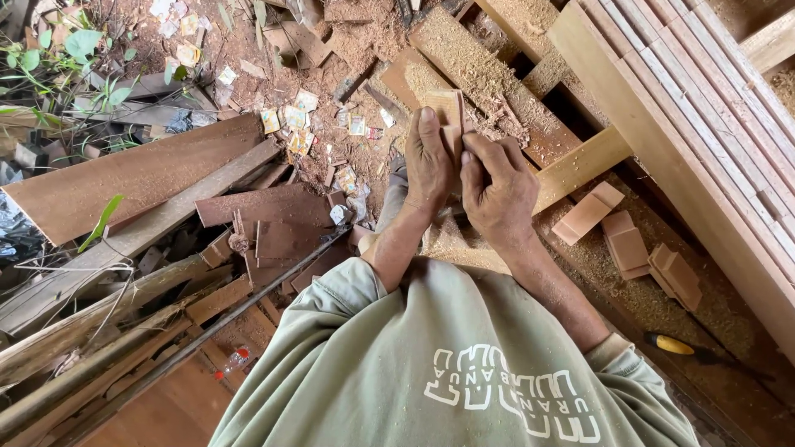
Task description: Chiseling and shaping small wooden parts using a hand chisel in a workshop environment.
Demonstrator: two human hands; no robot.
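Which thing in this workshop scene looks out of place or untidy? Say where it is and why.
Small paper scraps lie strewn over the dirt beyond the left hand, among sawdust and offcuts. Both hands hold a small wooden block; the right hand overlaps it.

The ground (331,50) is bare reddish earth strewn with sawdust, paper scraps (294,120) and offcuts, under flat daylight. To the left lie weathered planks (132,174) and a long metal rod (207,331) (green weeds (58,58) poke in at the corner). On the right, pale slatted timber (704,108) crosses sawdust-covered boards (489,83), with small reddish blocks (629,244) nearby.
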